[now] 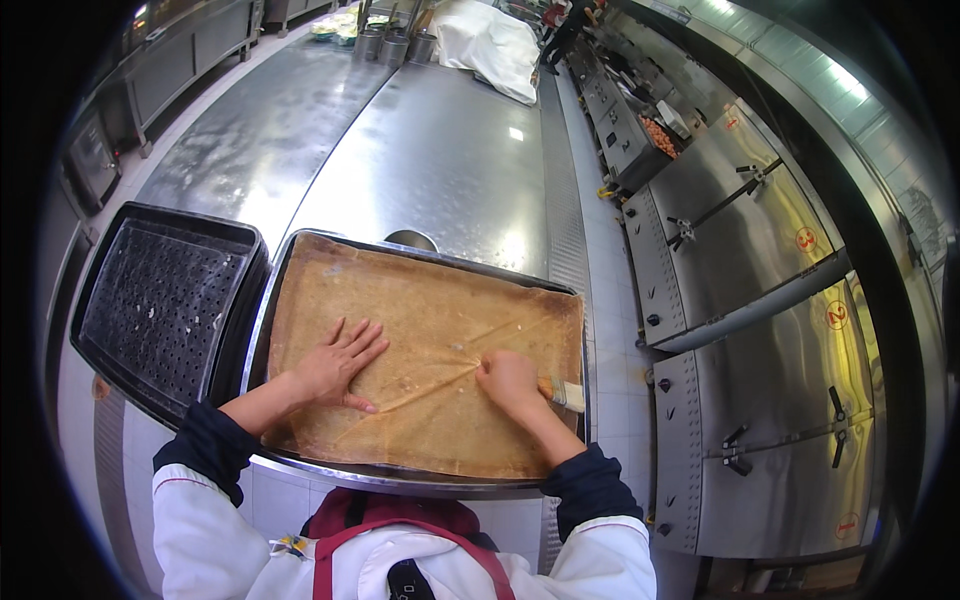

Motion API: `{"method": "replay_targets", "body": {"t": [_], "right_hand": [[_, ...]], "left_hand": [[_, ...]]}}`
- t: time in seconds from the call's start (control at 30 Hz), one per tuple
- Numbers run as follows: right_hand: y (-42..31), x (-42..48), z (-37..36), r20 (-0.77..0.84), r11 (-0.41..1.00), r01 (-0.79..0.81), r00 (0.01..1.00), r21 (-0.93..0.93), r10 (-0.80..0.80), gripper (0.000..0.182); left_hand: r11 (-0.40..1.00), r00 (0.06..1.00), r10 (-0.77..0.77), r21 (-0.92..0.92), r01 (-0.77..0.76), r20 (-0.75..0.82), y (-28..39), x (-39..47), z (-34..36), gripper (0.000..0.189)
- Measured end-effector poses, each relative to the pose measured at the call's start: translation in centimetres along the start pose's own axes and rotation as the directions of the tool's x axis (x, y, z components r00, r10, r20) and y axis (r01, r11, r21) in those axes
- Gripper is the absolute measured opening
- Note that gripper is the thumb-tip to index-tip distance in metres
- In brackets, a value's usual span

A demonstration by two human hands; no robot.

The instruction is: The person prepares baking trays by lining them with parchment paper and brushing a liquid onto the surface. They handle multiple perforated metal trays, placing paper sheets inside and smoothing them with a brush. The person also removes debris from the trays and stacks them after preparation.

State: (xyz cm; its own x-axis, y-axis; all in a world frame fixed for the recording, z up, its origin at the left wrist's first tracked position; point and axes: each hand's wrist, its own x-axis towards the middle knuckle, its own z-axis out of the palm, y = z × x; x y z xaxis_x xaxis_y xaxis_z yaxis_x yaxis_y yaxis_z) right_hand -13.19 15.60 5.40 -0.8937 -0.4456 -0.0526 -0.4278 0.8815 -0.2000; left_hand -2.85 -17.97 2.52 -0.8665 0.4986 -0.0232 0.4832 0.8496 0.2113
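A brown, oily-looking baking liner [420,300] covers most of a dark baking tray [300,450] in front of me. My left hand [337,367] lies flat on the liner's left half with its fingers spread, holding nothing. On the right half, my right hand [510,382] is closed in a fist. Creases in the liner run to its thumb and forefinger, which appear to pinch the material. A brush [566,395] with pale bristles sticks out from the other side of that fist; the rest of its handle is hidden in the palm.
Black perforated trays [161,300] are stacked at left. Behind the liner, a round vessel [411,240] shows partly on the steel table [450,150]. Metal pots [394,49] and a white cloth [487,45] lie farther back. Steel cabinets [765,420] line the right; a person [566,34] stands far off.
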Motion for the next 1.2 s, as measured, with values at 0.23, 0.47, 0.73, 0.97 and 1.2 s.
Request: {"method": "replay_targets", "body": {"t": [0.23, 0.47, 0.73, 0.97, 1.2], "right_hand": [[0.1, 0.2, -0.8, -0.029, 0.995, -0.028, 0.999, -0.091, 0.025, 0.020], [-0.8, 3.7, -4.8, -0.157, 0.998, 0.026, 0.987, -0.054, -0.035, 0.019], [2.2, 18.2, -9.0, -0.400, 0.985, 0.065, 0.908, -0.159, -0.125, 0.020], [7.6, 27.0, -4.3, -0.307, 0.975, 0.050, 0.945, -0.217, -0.117, 0.017], [3.7, 19.4, -6.0, -0.278, 0.956, 0.185, 0.929, -0.227, -0.245, 0.017]], "left_hand": [[0.997, 0.993, 0.076, -0.008, -0.075, 0.086, 1.9, 1.1, -1.8, 0.112], [0.924, 0.932, 0.362, -0.133, -0.358, 0.012, 8.6, 3.6, 1.4, 0.081], [0.901, 0.941, 0.324, -0.337, -0.274, 0.100, 12.9, 0.5, 2.0, 0.085], [0.817, 0.975, 0.206, -0.534, -0.216, -0.080, 13.8, -1.2, 2.3, 0.078], [0.929, 0.928, -0.321, -0.253, 0.270, -0.190, 5.2, -7.0, -4.2, 0.056]]}}
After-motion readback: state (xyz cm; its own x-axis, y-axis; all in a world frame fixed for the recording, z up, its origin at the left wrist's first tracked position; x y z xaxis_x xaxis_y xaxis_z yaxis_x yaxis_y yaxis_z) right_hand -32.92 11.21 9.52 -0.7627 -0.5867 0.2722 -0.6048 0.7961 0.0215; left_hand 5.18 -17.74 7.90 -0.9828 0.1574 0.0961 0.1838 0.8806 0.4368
